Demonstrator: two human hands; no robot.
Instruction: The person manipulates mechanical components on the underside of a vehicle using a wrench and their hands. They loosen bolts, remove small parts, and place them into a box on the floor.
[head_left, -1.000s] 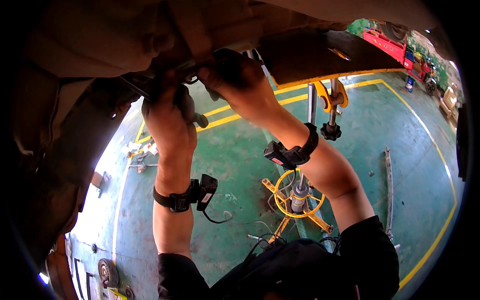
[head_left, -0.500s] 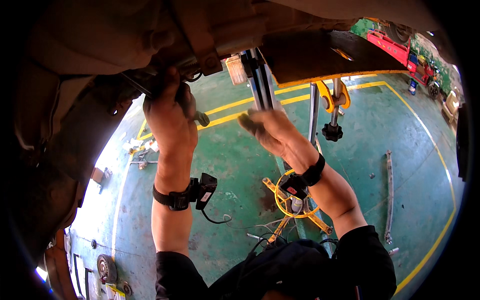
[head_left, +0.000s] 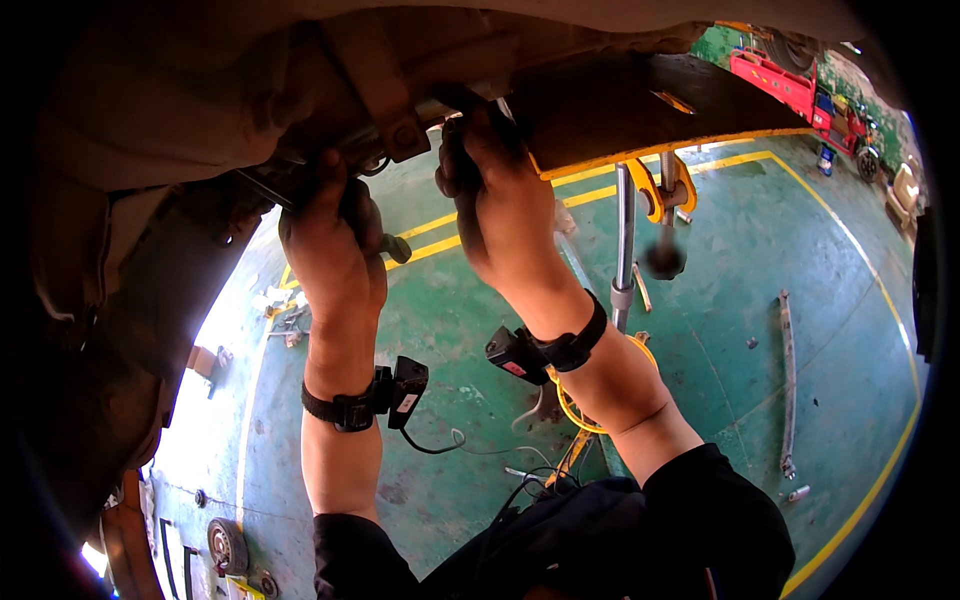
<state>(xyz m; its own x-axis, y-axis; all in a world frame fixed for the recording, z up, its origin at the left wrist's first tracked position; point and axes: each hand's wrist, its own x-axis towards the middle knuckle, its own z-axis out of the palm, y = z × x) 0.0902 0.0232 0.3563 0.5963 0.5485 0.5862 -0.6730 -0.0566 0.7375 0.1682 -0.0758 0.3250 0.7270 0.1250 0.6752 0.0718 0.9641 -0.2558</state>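
Observation:
I am looking up at a vehicle's dark underside (head_left: 230, 90). My left hand (head_left: 330, 230) is raised to it, fingers curled round something dark beside a rod (head_left: 262, 185); a short grey-green piece (head_left: 394, 247) sticks out from that grip. My right hand (head_left: 500, 200) is up under the underside, right of a bolted bracket (head_left: 395, 110), its fingers bent; what they hold, if anything, is hidden. A dark plate with a yellow edge (head_left: 640, 100) lies just right of that hand.
Below stand a yellow-handled lift stand (head_left: 620, 290) and cables (head_left: 455, 440). On the green floor (head_left: 720, 400) lie a long metal bar (head_left: 786, 380) and a wheel (head_left: 226, 545). A red cargo tricycle (head_left: 780, 90) stands at the upper right.
My right hand dropped away from the underside half a second ago and is now back up against it, further right than a second ago. My left hand stays in about the same place.

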